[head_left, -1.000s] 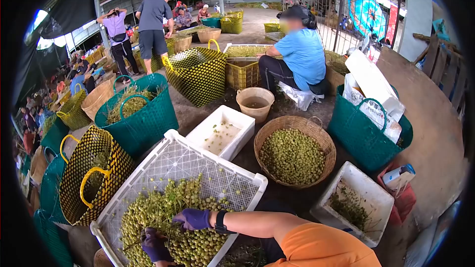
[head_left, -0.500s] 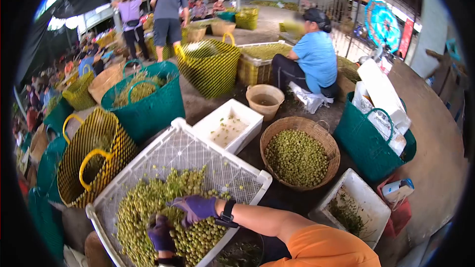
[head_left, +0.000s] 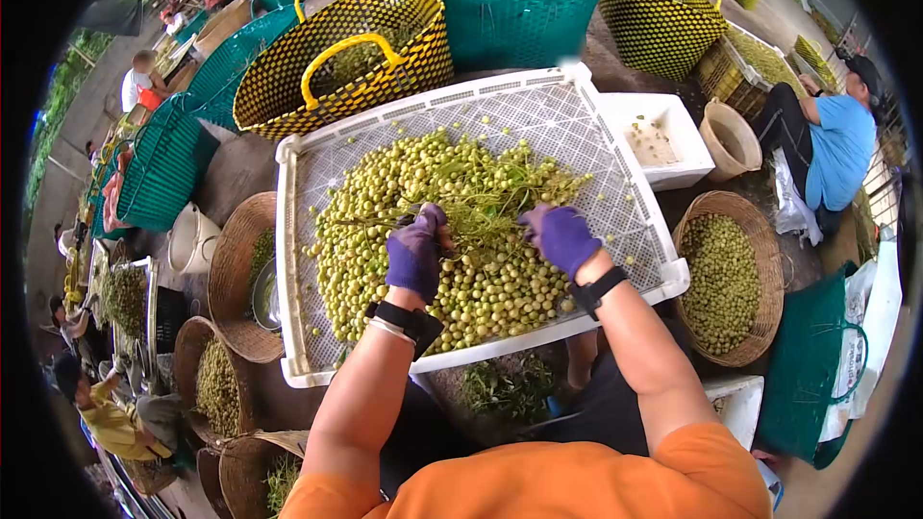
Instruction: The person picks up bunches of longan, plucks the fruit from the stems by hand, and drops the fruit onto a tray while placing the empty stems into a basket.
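Note:
A white mesh tray lies in front of me, heaped with small round green fruits. Thin green stems are tangled on top of the heap, toward its right side. My left hand, in a purple glove, is closed on some stems at the middle of the heap. My right hand, gloved alike, is closed on the right end of the stems. The stems stretch between both hands, just above the fruits. Parts of the fingertips are hidden by the gloves' backs and the stems.
Beyond the tray stand a yellow-black woven basket and a green basket. To the right are a white foam box, a round basket of fruits and a seated person in blue. Wicker baskets stand left.
The view has swung left and down, so the tray is now central. My hands have moved apart from close together, with stems stretched between them.

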Demonstrator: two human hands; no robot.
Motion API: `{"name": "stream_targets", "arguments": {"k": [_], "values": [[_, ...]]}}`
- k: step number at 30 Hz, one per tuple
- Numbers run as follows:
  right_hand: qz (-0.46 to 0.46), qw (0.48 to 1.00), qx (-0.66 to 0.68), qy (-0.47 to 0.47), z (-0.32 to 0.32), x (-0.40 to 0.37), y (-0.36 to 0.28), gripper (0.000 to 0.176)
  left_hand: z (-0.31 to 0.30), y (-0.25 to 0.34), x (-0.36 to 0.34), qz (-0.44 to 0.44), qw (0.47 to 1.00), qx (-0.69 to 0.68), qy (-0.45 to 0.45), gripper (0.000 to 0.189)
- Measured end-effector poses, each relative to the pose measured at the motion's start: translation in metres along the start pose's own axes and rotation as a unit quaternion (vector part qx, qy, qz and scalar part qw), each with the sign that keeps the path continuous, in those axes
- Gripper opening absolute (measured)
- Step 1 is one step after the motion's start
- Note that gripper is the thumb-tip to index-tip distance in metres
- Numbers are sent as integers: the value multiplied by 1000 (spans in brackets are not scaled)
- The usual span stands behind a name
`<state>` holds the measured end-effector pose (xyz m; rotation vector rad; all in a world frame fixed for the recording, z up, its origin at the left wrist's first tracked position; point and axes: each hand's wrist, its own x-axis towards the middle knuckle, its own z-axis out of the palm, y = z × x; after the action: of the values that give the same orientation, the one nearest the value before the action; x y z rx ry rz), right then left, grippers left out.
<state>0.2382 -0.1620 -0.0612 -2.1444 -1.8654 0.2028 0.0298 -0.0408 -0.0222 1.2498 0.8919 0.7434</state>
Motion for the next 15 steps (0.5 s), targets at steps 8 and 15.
{"name": "stream_targets", "arguments": {"k": [8,15], "values": [[-38,849,525,46,-21,12,-33,67,4,-2,1,97,971,96,-197,25],[-103,980,158,66,-13,10,-45,31,14,-19,2,87,963,226,-121,12]]}}
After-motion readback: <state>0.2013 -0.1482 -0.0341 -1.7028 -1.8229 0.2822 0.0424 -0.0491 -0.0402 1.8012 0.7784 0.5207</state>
